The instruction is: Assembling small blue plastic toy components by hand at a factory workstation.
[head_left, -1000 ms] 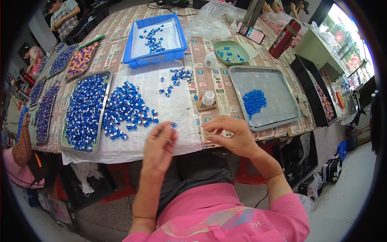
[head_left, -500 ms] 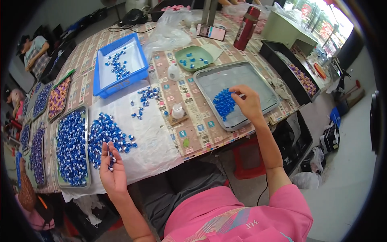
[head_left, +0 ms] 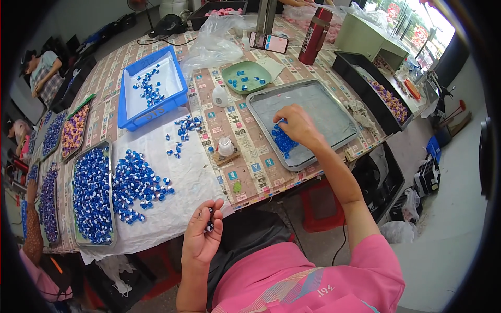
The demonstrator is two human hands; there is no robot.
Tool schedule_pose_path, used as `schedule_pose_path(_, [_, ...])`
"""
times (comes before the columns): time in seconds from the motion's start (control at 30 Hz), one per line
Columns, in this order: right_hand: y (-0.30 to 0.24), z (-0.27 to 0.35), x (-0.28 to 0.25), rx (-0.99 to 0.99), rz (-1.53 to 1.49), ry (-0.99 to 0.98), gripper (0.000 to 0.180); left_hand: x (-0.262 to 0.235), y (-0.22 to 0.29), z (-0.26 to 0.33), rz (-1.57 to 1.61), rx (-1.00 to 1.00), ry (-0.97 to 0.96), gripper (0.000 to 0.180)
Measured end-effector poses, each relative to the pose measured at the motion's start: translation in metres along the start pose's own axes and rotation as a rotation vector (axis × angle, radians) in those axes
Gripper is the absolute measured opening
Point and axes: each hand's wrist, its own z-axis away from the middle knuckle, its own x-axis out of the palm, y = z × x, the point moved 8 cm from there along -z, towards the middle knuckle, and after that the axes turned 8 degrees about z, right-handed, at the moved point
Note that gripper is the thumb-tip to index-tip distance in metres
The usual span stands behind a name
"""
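Note:
My left hand (head_left: 204,232) is half closed, palm up, beyond the table's front edge, with several small dark beads (head_left: 210,219) held in its curled fingers. Over the metal tray (head_left: 334,109) my right hand (head_left: 296,125) is bent down, its thumb and fingers pinched together at the far edge of a cluster of clear blue beads (head_left: 283,142). Its fingertips hide whatever lies between them. A loose heap of blue and white beads (head_left: 133,180) spreads over the white sheet (head_left: 188,193), beside a long tray (head_left: 111,208) filled with similar beads.
A blue bin (head_left: 159,112) and a green dish (head_left: 229,75) hold more beads. Near the metal tray stand a small white bottle (head_left: 220,96), a glass jar (head_left: 225,147) and a red thermos (head_left: 314,39). A phone (head_left: 269,43) leans at the back. Other people work at the left.
My left hand has moved right and nearer to me, away from the bead heap, its fingers curling. My right hand has shifted left over the blue beads and bent down to them.

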Motion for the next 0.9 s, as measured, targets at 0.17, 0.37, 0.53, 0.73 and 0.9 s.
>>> schedule_pose_path(0.17, [-0.001,-0.007,0.017,0.048,-0.057,-0.175,0.016,-0.01,0.01,0.002,-0.033,0.077,0.038,0.024])
schedule_pose_path(0.37, [-0.042,0.006,-0.008,0.096,-0.329,-0.065,0.019,-0.017,0.017,0.006,-0.029,0.026,-0.043,0.024])
schedule_pose_path(0.53, [-0.081,0.02,-0.008,0.049,-0.564,-0.151,0.019,-0.004,0.015,0.01,-0.043,-0.007,-0.031,0.024])
schedule_pose_path(0.73, [-0.138,0.027,-0.01,-0.169,-0.672,-0.217,0.023,0.004,0.021,0.016,-0.041,-0.009,-0.048,0.027])
schedule_pose_path(0.9, [-0.159,0.028,0.003,-0.022,-0.805,-0.3,0.018,0.002,0.024,0.018,0.008,-0.016,-0.084,0.029])
